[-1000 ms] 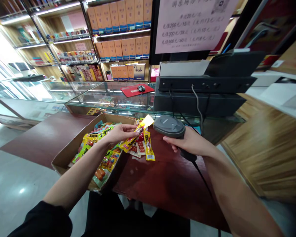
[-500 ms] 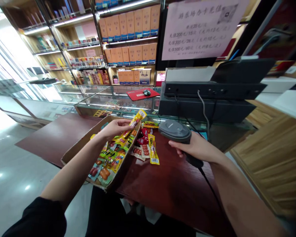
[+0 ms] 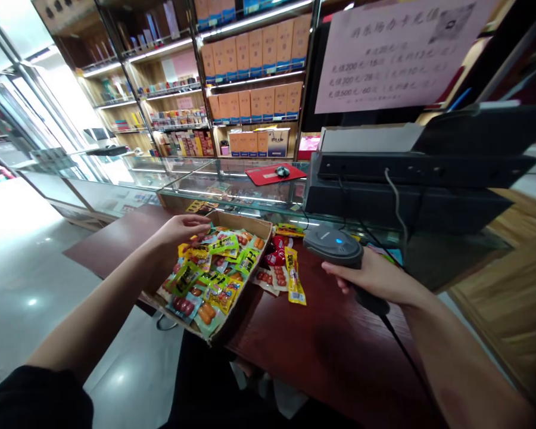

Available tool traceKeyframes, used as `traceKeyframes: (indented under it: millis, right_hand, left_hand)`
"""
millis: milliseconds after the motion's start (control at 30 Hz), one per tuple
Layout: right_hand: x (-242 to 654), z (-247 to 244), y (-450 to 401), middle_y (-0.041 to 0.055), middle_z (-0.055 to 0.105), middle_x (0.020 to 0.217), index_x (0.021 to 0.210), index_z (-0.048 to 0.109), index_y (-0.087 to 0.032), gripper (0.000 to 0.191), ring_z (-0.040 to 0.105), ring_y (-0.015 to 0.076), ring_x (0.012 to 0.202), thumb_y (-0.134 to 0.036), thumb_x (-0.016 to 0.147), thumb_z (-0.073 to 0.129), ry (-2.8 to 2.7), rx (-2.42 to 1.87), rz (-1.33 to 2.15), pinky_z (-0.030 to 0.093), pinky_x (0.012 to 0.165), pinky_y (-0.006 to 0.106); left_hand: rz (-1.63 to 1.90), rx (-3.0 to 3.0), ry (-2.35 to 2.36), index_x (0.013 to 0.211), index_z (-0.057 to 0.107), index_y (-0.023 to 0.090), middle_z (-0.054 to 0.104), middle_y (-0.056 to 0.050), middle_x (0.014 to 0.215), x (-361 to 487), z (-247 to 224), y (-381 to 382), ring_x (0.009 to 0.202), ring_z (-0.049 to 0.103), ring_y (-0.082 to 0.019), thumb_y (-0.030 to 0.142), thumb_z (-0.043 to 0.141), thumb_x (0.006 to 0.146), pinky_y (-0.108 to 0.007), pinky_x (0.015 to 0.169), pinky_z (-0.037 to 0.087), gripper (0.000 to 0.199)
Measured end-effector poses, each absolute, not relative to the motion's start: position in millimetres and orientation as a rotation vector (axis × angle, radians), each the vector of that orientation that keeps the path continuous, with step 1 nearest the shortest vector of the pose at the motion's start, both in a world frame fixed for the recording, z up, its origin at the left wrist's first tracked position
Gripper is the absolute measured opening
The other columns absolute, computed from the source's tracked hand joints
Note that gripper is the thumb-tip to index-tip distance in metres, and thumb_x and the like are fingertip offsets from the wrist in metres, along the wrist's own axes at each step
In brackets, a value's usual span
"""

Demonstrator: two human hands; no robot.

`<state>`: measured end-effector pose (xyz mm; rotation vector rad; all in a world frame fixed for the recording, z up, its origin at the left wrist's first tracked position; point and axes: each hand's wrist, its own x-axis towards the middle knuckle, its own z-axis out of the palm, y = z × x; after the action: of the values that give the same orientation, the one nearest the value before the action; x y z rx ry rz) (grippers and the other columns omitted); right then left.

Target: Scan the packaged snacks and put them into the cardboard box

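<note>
My left hand [image 3: 183,229] is over the left side of a cardboard box [image 3: 161,302], its fingers stretched out and no packet visible in them. Small snack packets [image 3: 223,292] in yellow, green and clear wrappers fill the box. My right hand [image 3: 366,274] grips the handle of a dark grey barcode scanner [image 3: 333,241], whose blue light is on. Between box and scanner a yellow snack stick [image 3: 295,277] lies on the dark red tabletop. Next to it are clear packets [image 3: 272,277] with reddish pieces and a red packet [image 3: 277,250].
Behind the table runs a glass counter [image 3: 232,190] with a mouse [image 3: 282,171] on a red mat [image 3: 261,176]. A black cash-register unit [image 3: 384,196] and a paper sign [image 3: 384,59] stand at the back right. The scanner's cable [image 3: 406,351] trails down right.
My left hand has let go of the yellow stick and moved left over the box. A blue light now shows on the scanner. The view has shifted a little to the left.
</note>
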<state>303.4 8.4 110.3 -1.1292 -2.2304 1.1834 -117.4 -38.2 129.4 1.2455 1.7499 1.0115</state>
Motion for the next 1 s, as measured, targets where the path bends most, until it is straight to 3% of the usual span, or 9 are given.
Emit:
traceKeyframes:
  millis: [167,333,500,667,800,1000]
  right_hand:
    - [315,114,10,0.0022,0.064,0.056,0.072,0.059,-0.017,0.038,0.059,0.0147,0.054,-0.054,0.082,0.063,-2.204,-1.118,1.199,0.046,0.059,0.028]
    - [330,124,12,0.0013,0.063,0.056,0.074,0.06,-0.017,0.035,0.058,0.0136,0.052,-0.05,0.078,0.069,-2.121,-1.169,1.179,0.046,0.056,0.027]
    - [345,128,17,0.0022,0.062,0.057,0.079,0.063,-0.015,0.038,0.057,0.0136,0.052,-0.053,0.078,0.068,-2.04,-1.207,1.192,0.047,0.053,0.027]
    - [352,126,20,0.003,0.063,0.059,0.08,0.064,-0.015,0.039,0.058,0.0138,0.052,-0.053,0.078,0.068,-2.012,-1.189,1.21,0.047,0.052,0.027]
    - [351,125,18,0.0033,0.063,0.058,0.08,0.064,-0.015,0.038,0.058,0.0136,0.052,-0.052,0.077,0.069,-2.014,-1.163,1.215,0.047,0.052,0.027]
    - [352,127,15,0.0021,0.063,0.057,0.077,0.063,-0.015,0.037,0.058,0.013,0.051,-0.051,0.074,0.071,-2.015,-1.142,1.212,0.047,0.052,0.026]
  left_hand:
    - [0.848,1.433,1.579,0.109,0.071,0.019,0.072,-0.009,0.094,-57,108,-15,0.078,0.067,-0.019,0.05,0.079,0.063,-0.028,0.059,0.055,0.056]
    - [0.703,1.693,1.436,0.109,0.071,0.018,0.072,-0.007,0.084,17,88,16,0.069,0.065,-0.016,0.05,0.072,0.07,-0.026,0.058,0.052,0.051]
    - [0.38,2.156,1.679,0.106,0.073,0.02,0.073,-0.007,0.086,68,67,39,0.081,0.068,-0.021,0.048,0.069,0.073,-0.029,0.073,0.051,0.044]
    - [-0.199,2.49,1.873,0.119,0.067,0.019,0.07,-0.015,0.103,93,52,49,0.094,0.067,-0.027,0.025,0.06,0.081,-0.034,0.077,0.05,0.04]
    - [-0.323,2.86,1.524,0.124,0.064,0.021,0.064,-0.016,0.108,97,38,60,0.099,0.062,-0.025,0.012,0.048,0.085,-0.032,0.077,0.047,0.043]
    - [-0.345,3.145,0.988,0.098,0.072,0.016,0.066,-0.015,0.104,97,24,74,0.108,0.055,-0.027,0.014,0.052,0.086,-0.037,0.084,0.04,0.024]
